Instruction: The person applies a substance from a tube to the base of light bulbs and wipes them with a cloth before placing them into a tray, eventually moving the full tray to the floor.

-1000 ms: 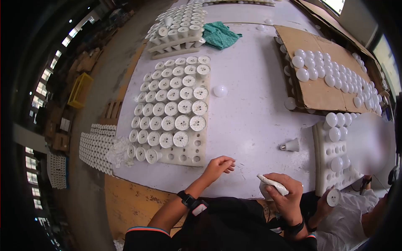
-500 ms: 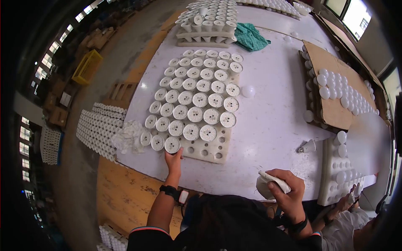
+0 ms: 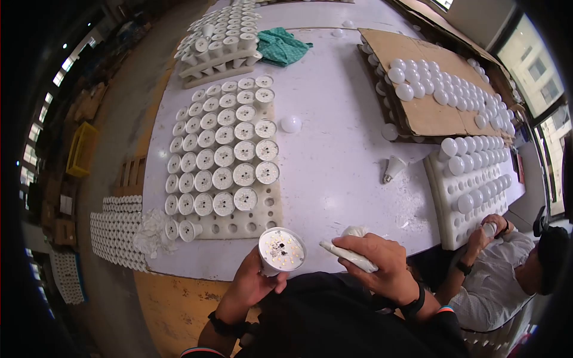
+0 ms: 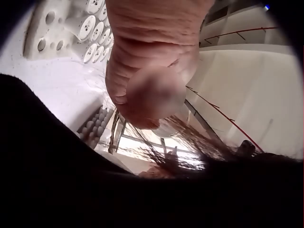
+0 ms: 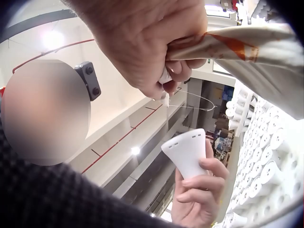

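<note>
In the head view the left hand (image 3: pixel 249 283) grips a white lamp cup (image 3: pixel 282 250), its round face with small yellow chips and a dark centre turned up. The right wrist view shows the cup (image 5: pixel 189 154) side-on, fingers curled round its body. To its right, the right hand (image 3: pixel 382 265) pinches a white sealant tube or bag (image 3: pixel 352 255), whose narrow end points at the cup without touching it. The right wrist view shows the bag (image 5: pixel 275 61) with an orange mark. Past the hands stands a foam tray (image 3: pixel 236 228) with rows of similar cups.
A lone bulb cover (image 3: pixel 291 124) and a lamp with a screw base (image 3: pixel 394 169) lie on the table. At the right are cardboard (image 3: pixel 430 116) bearing round covers and a foam rack (image 3: pixel 444 197). Another person (image 3: pixel 492 280) sits at the right. Crumpled white material (image 3: pixel 154 234) lies front left.
The left hand reached the tray's front row, took hold of a cup and brought it back before the body. The right hand's tube has moved closer to the cup.
</note>
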Available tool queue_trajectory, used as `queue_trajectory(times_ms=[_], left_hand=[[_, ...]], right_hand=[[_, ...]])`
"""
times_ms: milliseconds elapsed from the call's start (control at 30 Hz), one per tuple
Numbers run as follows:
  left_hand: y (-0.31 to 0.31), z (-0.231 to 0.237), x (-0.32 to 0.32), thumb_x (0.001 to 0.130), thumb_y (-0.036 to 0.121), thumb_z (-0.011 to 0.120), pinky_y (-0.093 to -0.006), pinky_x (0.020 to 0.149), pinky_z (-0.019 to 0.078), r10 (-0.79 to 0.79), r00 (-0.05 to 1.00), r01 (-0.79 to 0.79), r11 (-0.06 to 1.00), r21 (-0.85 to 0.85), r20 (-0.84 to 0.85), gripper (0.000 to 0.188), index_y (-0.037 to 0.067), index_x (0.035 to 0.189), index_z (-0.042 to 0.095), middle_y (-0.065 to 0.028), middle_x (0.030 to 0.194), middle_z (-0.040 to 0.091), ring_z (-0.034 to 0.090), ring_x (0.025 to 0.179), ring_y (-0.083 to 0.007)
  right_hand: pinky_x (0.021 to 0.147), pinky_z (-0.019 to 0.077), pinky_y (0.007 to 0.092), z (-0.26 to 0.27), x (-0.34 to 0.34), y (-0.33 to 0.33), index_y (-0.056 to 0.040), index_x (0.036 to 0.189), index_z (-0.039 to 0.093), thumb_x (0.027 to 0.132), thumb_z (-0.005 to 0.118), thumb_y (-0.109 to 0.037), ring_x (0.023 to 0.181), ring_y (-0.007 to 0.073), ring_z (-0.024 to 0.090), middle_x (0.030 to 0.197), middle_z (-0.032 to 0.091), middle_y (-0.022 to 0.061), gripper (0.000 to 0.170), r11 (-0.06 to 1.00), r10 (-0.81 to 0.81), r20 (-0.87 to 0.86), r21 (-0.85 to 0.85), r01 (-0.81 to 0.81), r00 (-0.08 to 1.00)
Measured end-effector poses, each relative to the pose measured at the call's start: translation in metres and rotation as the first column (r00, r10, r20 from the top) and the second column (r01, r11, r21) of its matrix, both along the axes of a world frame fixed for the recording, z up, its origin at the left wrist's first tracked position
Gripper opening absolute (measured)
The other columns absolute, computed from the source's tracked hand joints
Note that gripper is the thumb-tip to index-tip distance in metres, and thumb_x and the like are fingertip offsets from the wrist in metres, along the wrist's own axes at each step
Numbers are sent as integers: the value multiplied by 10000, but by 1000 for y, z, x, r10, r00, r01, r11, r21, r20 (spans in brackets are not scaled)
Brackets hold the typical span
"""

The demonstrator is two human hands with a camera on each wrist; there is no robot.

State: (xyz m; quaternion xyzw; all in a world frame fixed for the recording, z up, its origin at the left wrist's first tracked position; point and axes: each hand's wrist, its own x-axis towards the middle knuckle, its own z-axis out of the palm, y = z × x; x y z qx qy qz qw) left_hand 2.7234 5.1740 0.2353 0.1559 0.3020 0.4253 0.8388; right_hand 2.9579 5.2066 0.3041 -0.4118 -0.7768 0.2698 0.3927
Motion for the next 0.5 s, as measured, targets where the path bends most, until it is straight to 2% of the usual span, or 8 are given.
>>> queue_trajectory(times_ms=[33, 67, 100, 167, 300, 367, 500], left_hand=[[-1, 9, 6, 890, 498, 289, -296, 439, 441, 22, 997, -19, 999, -31, 78, 543, 37, 1155, 400, -128, 873, 550, 532, 618, -178], [4, 16, 8, 888, 481, 314, -260, 371, 418, -100, 990, 112, 986, -126, 95, 534, 39, 1179, 381, -124, 848, 552, 518, 518, -160], [6, 18, 11, 888, 481, 314, -260, 371, 418, -118, 988, 130, 983, -129, 96, 534, 39, 1179, 381, -124, 848, 552, 518, 518, -160], [7, 22, 15, 885, 486, 322, -237, 314, 385, -260, 963, 265, 960, -84, 67, 536, 42, 1175, 391, -111, 820, 556, 495, 432, -147], [5, 24, 23, 888, 460, 351, -230, 304, 376, -194, 981, 194, 979, -70, 13, 510, 31, 1157, 419, -103, 813, 560, 491, 414, -142], [5, 26, 26, 887, 453, 362, -230, 307, 377, -169, 986, 167, 981, -103, -10, 507, 28, 1157, 420, -103, 815, 561, 494, 417, -142], [4, 27, 26, 886, 450, 375, -233, 314, 380, -147, 989, 144, 984, -109, -16, 504, 23, 1146, 429, -105, 825, 565, 499, 424, -146]], right_hand=[[458, 430, 283, 1, 3, -1, -96, 1042, 583, 652, 701, -58, 546, 192, 544, 683, 565, 52, 409, 1000, -26, 5, -3, 26, 1000], [450, 426, 281, 3, 5, -2, -94, 1055, 578, 649, 702, -62, 533, 182, 535, 659, 543, 42, 425, 1000, 12, 23, 1, -12, 1000], [442, 421, 279, 4, 6, -2, -93, 1067, 573, 647, 703, -67, 520, 172, 527, 634, 520, 31, 441, 999, 52, 38, 4, -53, 998], [429, 423, 277, 2, 5, -2, -93, 1043, 597, 630, 728, -74, 498, 158, 530, 608, 515, 22, 433, 999, 20, 21, 43, -21, 1000], [412, 412, 270, -4, 7, -2, -78, 1056, 593, 621, 732, -79, 468, 146, 517, 589, 489, 11, 456, 994, 16, 66, 110, -23, 998], [396, 393, 259, -6, 7, -1, -76, 1089, 558, 642, 696, -119, 467, 114, 495, 595, 441, -4, 470, 984, 35, 92, 171, -50, 995], [407, 407, 271, -4, 7, -3, -80, 1072, 590, 625, 717, -78, 463, 139, 507, 585, 474, 6, 465, 991, 25, 101, 128, -38, 995]])
